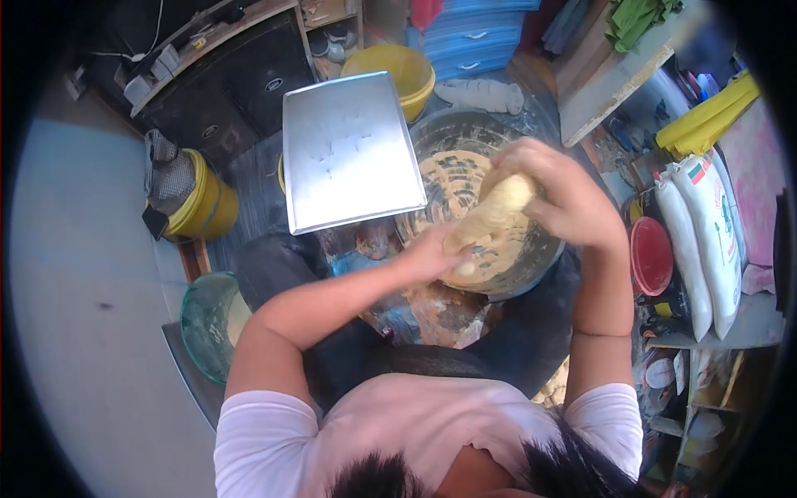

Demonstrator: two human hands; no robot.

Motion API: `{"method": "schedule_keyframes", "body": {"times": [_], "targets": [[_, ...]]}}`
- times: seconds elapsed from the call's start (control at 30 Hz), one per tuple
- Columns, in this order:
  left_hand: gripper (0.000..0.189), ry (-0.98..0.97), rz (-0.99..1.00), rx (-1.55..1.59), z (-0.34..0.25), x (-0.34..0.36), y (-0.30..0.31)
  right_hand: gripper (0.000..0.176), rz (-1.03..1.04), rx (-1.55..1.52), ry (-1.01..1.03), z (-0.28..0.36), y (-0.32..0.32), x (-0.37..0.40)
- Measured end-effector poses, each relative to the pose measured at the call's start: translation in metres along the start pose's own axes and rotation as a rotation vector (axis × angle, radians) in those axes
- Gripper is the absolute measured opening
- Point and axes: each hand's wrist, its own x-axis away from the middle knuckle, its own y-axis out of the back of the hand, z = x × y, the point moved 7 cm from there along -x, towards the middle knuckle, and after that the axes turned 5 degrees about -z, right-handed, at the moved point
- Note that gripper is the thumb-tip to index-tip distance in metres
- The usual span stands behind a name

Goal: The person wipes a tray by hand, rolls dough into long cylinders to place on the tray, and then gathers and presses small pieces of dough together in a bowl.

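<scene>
A pale yellow lump of dough (pixel 505 202) hangs stretched above a wide dark basin (pixel 531 270) whose inside is smeared with batter or dough. My right hand (pixel 564 187) is wrapped round its upper end. The lower end is in my left hand (pixel 433 253), with a small bit of dough poking out below the fingers. Both hands are somewhat blurred. Beside the basin, on its left, lies a shiny metal tray (pixel 353 153), with nothing on it but a few small marks.
Yellow buckets stand at the back (pixel 390 70) and left (pixel 203 195). A green bowl (pixel 203 328) with pale contents sits at lower left. On the right are white sacks (pixel 706 232), a red tub (pixel 652 256) and shelves; a wooden board (pixel 610 87) leans at the back right.
</scene>
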Motion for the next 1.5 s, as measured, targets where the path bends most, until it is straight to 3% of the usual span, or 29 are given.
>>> {"method": "schedule_keyframes", "body": {"times": [0.07, 0.13, 0.2, 0.27, 0.33, 0.4, 0.43, 0.5, 0.53, 0.6, 0.67, 0.7, 0.8, 0.87, 1.0, 1.07, 1.17, 1.27, 1.3, 1.33, 1.4, 1.47, 1.5], "targets": [[0.029, 0.054, 0.010, 0.115, 0.010, 0.020, 0.004, 0.035, 0.034, -0.056, 0.002, -0.025, -0.017, -0.018], [0.023, 0.532, 0.261, 0.693, 0.030, 0.044, -0.004, 0.030, 0.268, -0.166, -0.147, -0.059, -0.049, -0.036], [0.020, 0.545, 0.184, 0.756, 0.040, 0.043, 0.008, 0.032, 0.245, -0.154, -0.250, -0.086, -0.066, -0.062], [0.017, 0.558, 0.095, 0.833, 0.046, 0.034, 0.020, 0.030, 0.068, -0.190, -0.314, -0.119, -0.076, -0.092], [0.018, 0.420, -0.142, 0.762, 0.047, 0.011, 0.051, 0.028, -0.083, -0.316, -0.329, -0.144, -0.087, -0.127], [0.021, 0.390, -0.202, 0.750, 0.055, -0.007, 0.076, 0.026, -0.225, -0.049, -0.180, -0.153, -0.090, -0.159], [0.024, 0.395, -0.288, 0.722, 0.071, -0.015, 0.090, 0.026, -0.220, -0.052, -0.175, -0.169, -0.103, -0.171], [0.025, 0.416, -0.471, 0.645, 0.100, -0.025, 0.114, 0.023, -0.467, -0.084, 0.006, -0.201, -0.126, -0.182], [0.025, 0.413, -0.472, 0.641, 0.112, -0.030, 0.119, 0.023, -0.471, -0.085, 0.010, -0.223, -0.150, -0.180], [0.022, 0.513, -0.581, 0.645, 0.146, -0.029, 0.129, 0.019, -0.375, 0.022, -0.171, -0.274, -0.198, -0.175], [0.020, 0.552, -0.572, 0.642, 0.175, -0.029, 0.125, 0.018, -0.010, -0.080, -0.628, -0.305, -0.240, -0.155], [0.025, 0.593, -0.533, 0.576, 0.187, -0.027, 0.119, 0.018, -0.009, -0.081, -0.630, -0.313, -0.252, -0.149], [0.039, 0.659, -0.462, 0.478, 0.180, -0.020, 0.111, 0.024, -0.056, -0.048, -0.539, -0.327, -0.275, -0.143], [0.042, 0.615, -0.388, 0.374, 0.166, -0.015, 0.109, 0.039, -0.364, -0.093, -0.610, -0.328, -0.265, -0.144], [0.040, 0.640, -0.303, 0.245, 0.165, -0.007, 0.109, 0.055, -0.519, 0.047, -0.670, -0.341, -0.262, -0.162], [0.038, 0.543, -0.280, 0.194, 0.175, -0.007, 0.105, 0.073, -0.529, 0.149, -0.771, -0.353, -0.264, -0.173], [0.039, 0.489, -0.245, 0.187, 0.183, -0.009, 0.101, 0.075, -0.368, 0.259, -0.806, -0.385, -0.277, -0.189], [0.038, 0.546, -0.240, 0.251, 0.184, -0.009, 0.102, 0.069, -0.294, 0.154, -0.921, -0.408, -0.273, -0.197], [0.038, 0.550, -0.242, 0.253, 0.182, -0.009, 0.103, 0.057, -0.371, 0.138, -0.955, -0.406, -0.264, -0.198], [0.038, 0.562, -0.235, 0.295, 0.179, -0.009, 0.103, 0.057, -0.366, 0.136, -0.957, -0.413, -0.266, -0.200], [0.037, 0.580, -0.230, 0.337, 0.171, -0.008, 0.105, 0.046, -0.741, -0.261, -1.085, -0.422, -0.258, -0.192], [0.038, 0.611, -0.191, 0.279, 0.162, -0.009, 0.106, 0.045, -0.741, -0.109, -1.088, -0.413, -0.255, -0.193], [0.038, 0.614, -0.193, 0.280, 0.164, -0.009, 0.105, 0.045, -0.790, 0.025, -0.833, -0.405, -0.249, -0.205]]}}
